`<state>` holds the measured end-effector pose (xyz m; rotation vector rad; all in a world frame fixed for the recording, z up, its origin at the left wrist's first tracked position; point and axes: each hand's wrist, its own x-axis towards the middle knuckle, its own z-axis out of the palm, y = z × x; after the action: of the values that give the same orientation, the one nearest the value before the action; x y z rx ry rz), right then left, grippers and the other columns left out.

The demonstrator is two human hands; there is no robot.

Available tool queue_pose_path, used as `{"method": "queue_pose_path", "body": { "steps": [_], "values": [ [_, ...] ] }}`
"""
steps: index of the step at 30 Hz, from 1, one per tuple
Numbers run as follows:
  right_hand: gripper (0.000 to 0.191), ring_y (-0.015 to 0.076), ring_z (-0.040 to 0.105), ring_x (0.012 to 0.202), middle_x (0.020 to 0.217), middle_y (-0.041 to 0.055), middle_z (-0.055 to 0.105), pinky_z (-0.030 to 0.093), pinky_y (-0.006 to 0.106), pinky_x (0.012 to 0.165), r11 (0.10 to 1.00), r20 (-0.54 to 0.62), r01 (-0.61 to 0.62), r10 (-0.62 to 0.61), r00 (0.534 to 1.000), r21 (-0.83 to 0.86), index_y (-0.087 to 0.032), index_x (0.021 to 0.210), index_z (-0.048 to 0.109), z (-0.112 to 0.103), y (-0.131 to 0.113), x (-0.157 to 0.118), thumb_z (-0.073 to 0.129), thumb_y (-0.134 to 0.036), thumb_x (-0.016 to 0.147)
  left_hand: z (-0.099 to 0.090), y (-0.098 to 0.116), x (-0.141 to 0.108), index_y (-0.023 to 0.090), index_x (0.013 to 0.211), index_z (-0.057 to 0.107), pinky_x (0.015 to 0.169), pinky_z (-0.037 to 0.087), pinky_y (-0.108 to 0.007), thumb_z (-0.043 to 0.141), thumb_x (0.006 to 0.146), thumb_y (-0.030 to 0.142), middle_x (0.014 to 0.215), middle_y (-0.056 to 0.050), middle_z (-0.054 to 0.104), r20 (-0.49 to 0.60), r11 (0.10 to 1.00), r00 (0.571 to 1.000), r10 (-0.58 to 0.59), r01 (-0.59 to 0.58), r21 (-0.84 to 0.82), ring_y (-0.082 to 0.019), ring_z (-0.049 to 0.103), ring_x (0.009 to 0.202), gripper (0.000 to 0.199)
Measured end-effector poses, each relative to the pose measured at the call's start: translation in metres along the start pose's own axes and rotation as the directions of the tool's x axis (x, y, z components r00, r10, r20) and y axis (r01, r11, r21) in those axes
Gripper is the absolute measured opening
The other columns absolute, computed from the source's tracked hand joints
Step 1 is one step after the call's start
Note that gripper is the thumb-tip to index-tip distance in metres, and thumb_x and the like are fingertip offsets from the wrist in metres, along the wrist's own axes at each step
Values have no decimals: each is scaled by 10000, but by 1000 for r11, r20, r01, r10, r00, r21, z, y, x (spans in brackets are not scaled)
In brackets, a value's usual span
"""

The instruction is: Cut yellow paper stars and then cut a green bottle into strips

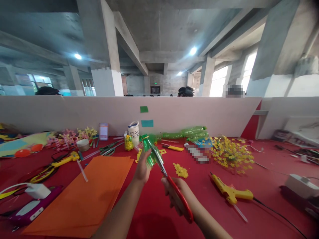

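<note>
My left hand (143, 167) is closed around a cut piece of green plastic bottle (150, 160), its neck end pointing up and away. In my right hand (174, 192) is a pair of red-handled scissors (179, 196), fingers wrapped about the handles. The metal blades reach up and left across the front of the green plastic; whether they bite into it I cannot tell. Just right of the scissors lies a small heap of yellow paper stars (180, 170). Behind my hands, a yellow utility knife (172, 147) rests on the red table.
Orange sheets (82, 196) lie at the left, beside a purple power strip (35, 205) and a yellow glue gun (66, 160). Another glue gun (231, 192) with a cord lies right, below yellow star sprays (230, 154). Green bottles (184, 133) line the white partition (189, 111).
</note>
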<state>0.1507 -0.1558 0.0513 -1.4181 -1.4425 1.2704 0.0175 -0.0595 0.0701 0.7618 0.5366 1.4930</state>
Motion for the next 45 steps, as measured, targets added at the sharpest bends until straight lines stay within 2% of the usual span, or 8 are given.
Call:
{"method": "queue_pose_path", "body": {
  "steps": [5, 9, 13, 16, 21, 27, 35, 45],
  "values": [
    [507, 78, 372, 233, 316, -86, 353, 348, 191, 321, 999, -1, 34, -34, 999, -39, -192, 586, 451, -10, -8, 30, 471, -630, 840, -6, -7, 33, 228, 1064, 657, 951, 440, -325, 754, 695, 297, 993, -29, 711, -22, 997, 998, 64, -64, -34, -226, 584, 1144, 388],
    [533, 70, 361, 230, 303, -95, 351, 364, 193, 349, 999, 68, 51, -51, 996, 13, -189, 584, 453, -9, 6, 47, 467, -666, 821, -24, -22, 45, 236, 1066, 663, 967, 431, -321, 751, 709, 303, 1036, -25, 704, -51, 997, 996, 73, -74, -13, -225, 557, 1187, 374],
    [585, 68, 369, 248, 307, -76, 394, 307, 174, 331, 999, 94, 33, -36, 995, 32, -171, 611, 492, -6, 22, 51, 438, -719, 809, -39, -34, 41, 253, 1070, 660, 936, 447, -296, 762, 715, 326, 1114, -26, 687, -65, 998, 997, 42, -39, 46, -213, 563, 1178, 376],
    [587, 71, 363, 251, 325, -81, 402, 263, 170, 308, 999, 91, 4, -9, 996, 54, -170, 658, 504, -6, 27, 48, 440, -736, 800, -39, -38, 35, 217, 1013, 677, 874, 480, -304, 753, 705, 451, 1019, -57, 709, -88, 998, 995, -38, 42, 39, -236, 606, 1104, 394],
    [577, 57, 361, 254, 322, -99, 383, 367, 188, 394, 994, 81, 5, -14, 997, 109, -166, 671, 499, -4, 33, 47, 433, -720, 821, -32, -43, 29, 176, 897, 686, 757, 513, -331, 650, 709, 646, 857, -75, 717, -100, 987, 984, -150, 154, 35, -264, 663, 928, 508],
    [586, 69, 354, 227, 285, -94, 366, 406, 214, 392, 992, 56, -28, 22, 998, 121, -189, 606, 453, 4, 35, 46, 437, -745, 791, -31, -43, 28, 160, 940, 680, 751, 498, -335, 643, 718, 647, 823, -68, 713, -138, 987, 978, -155, 160, 25, -251, 665, 858, 536],
    [563, 76, 347, 216, 282, -86, 358, 316, 191, 311, 993, 27, -38, 35, 999, 114, -197, 570, 447, 3, 33, 45, 493, -720, 773, -36, -45, 29, 165, 919, 675, 695, 492, -320, 629, 739, 628, 777, -51, 700, -140, 982, 974, -180, 187, 41, -221, 658, 754, 499],
    [573, 79, 377, 224, 287, -74, 385, 354, 194, 352, 994, 69, -51, 44, 997, 99, -191, 574, 452, -3, 32, 48, 404, -699, 837, -35, -58, 25, 156, 951, 682, 772, 497, -317, 627, 778, 569, 833, -74, 722, -126, 974, 966, -225, 228, 9, -248, 669, 899, 452]
  ]
}}
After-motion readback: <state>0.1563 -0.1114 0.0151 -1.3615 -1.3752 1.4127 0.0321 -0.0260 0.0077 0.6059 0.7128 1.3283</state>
